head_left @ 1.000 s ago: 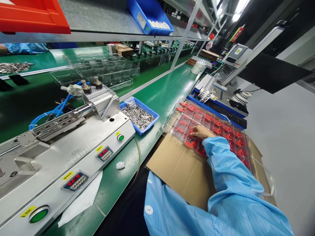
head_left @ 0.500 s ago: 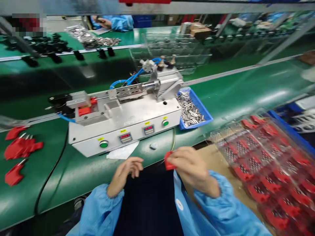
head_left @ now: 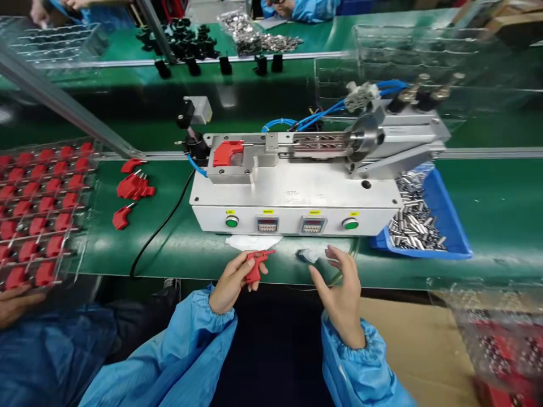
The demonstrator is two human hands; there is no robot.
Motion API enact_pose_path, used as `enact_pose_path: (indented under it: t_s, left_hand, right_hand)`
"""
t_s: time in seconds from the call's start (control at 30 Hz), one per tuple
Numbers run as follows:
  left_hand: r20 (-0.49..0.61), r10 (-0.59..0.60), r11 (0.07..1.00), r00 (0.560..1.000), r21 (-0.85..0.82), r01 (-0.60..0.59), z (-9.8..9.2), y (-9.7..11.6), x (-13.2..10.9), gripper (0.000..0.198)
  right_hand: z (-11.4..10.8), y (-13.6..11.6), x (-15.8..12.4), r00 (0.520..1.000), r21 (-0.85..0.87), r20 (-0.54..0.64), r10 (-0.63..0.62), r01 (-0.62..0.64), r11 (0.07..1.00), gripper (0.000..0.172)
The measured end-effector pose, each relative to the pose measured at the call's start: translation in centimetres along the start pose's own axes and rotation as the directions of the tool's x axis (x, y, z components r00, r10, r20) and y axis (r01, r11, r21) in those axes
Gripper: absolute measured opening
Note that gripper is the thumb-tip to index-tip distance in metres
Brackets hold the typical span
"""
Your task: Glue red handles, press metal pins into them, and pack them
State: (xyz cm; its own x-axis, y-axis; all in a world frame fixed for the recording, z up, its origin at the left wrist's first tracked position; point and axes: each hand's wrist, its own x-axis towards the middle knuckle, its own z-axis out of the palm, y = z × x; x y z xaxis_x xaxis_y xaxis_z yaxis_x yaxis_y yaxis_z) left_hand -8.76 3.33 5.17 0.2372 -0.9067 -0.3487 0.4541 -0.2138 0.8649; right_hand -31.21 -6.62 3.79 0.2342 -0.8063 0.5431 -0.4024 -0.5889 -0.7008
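Note:
My left hand (head_left: 237,277) holds a small red pistol-shaped plastic part (head_left: 253,271) by its grip end, its thin tip pointing right. My right hand (head_left: 341,291) is apart from it, fingers spread and holding nothing. A small dark and whitish lump (head_left: 307,255) lies on the green bench just left of my right fingers. Behind both hands stands a white bench machine (head_left: 292,195). Another red part (head_left: 227,154) sits in its metal fixture at the left, lined up with a thin rod. The clamp block (head_left: 201,109) stands raised behind that fixture.
Right of the machine is a blue bin (head_left: 452,226) of metal pins. Several red parts (head_left: 134,185) lie left, beside a clear tray (head_left: 90,226) of red pieces. Another tray (head_left: 466,305) is at lower right. A co-worker's hand (head_left: 19,305) shows at left.
The red part has passed from my right hand to my left, and my right hand has opened. The machine's clamp block has lifted off its fixture. The view has turned left.

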Motion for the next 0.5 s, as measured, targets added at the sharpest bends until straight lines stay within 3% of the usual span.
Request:
enact_pose_path:
  t_s: [0.1, 0.2, 0.33, 0.5]
  left_hand:
    - [0.028, 0.065, 0.997, 0.998, 0.041, -0.066, 0.2, 1.0, -0.1, 0.061]
    - [0.059, 0.115, 0.989, 0.992, 0.087, -0.12, 0.4, 1.4, -0.3, 0.053]
    - [0.056, 0.186, 0.967, 0.981, 0.164, -0.193, 0.5, 1.3, -0.5, 0.046]
    - [0.046, 0.229, 0.947, 0.972, 0.219, -0.234, 0.7, 1.4, -0.6, 0.043]
  right_hand:
    - [2.2, 2.3, 0.6, 0.986, 0.054, 0.122, 0.117, -0.124, 0.991, 0.031]
    - [3.0, 2.2, 0.8, 0.958, 0.155, 0.19, 0.216, -0.246, 0.957, 0.026]
    - [1.4, -0.6, 1.1, 0.916, 0.352, 0.255, 0.31, -0.387, 0.853, 0.029]
    - [-0.8, -3.5, 1.6, 0.928, 0.292, 0.222, 0.298, -0.355, 0.888, 0.034]
